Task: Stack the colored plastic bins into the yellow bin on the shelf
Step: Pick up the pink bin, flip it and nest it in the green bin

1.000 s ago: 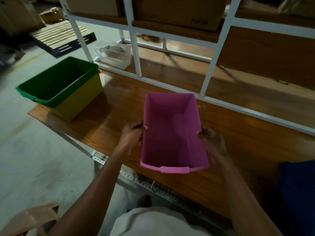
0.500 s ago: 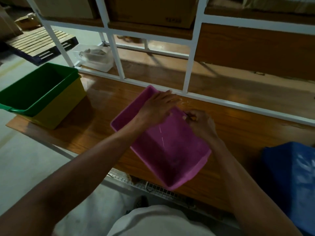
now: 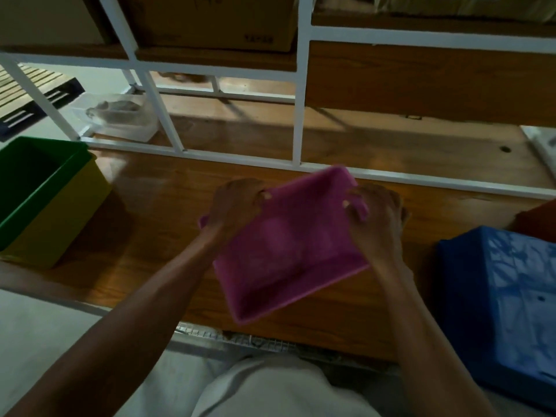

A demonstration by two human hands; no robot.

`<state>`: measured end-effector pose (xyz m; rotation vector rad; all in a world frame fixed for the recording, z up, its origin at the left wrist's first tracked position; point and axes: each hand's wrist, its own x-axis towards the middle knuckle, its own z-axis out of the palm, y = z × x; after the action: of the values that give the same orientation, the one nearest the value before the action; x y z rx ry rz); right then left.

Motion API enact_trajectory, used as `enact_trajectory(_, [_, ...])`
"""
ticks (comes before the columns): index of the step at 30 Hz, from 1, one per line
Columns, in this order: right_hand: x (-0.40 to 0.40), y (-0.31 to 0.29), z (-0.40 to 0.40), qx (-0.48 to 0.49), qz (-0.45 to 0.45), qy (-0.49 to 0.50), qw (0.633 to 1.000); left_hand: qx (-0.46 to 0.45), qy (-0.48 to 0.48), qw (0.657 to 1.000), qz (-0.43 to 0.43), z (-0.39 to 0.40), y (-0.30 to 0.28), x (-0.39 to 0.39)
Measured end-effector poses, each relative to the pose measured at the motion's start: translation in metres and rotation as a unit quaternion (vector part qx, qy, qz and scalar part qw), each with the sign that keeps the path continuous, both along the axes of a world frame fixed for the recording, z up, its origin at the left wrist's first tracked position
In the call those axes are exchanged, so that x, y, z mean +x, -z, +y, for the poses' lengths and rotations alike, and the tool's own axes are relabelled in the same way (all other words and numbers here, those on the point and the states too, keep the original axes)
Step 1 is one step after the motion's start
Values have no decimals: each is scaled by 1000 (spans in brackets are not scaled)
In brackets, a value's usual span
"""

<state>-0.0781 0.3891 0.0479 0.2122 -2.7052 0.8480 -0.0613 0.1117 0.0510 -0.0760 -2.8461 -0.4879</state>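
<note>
While both hands, the left hand and the right hand, grip the tilted pink plastic bin above the wooden shelf, the yellow plastic bin holding the green plastic bin sits far off to the left, nearer the left hand.

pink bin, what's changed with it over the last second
The pink bin was turned in the hands, from squared to the person to skewed. The left hand and right hand shifted from its side rims to its far corners and grip it there. The green bin stays nested in the yellow bin; the blue bin stays at right.
</note>
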Motion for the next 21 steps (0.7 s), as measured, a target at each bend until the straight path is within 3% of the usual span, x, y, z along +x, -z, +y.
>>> enact_trajectory(3, [14,11,15,-48,-20,85,995,75,-76,994,-18,-16,1,8])
enact_trajectory(5, [20,21,15,-150,-101,104,978,122,-122,984,-44,-25,7,14])
enact_trajectory(9, [30,23,-8,-420,-295,53,857,276,-184,940,-76,-30,22,33])
enact_trajectory(16, [33,27,-31,-409,-344,18,845,409,-289,865,-42,-27,35,81])
enact_trajectory(21, [36,24,-49,-366,-361,-79,854,371,-345,862,-36,-40,35,114])
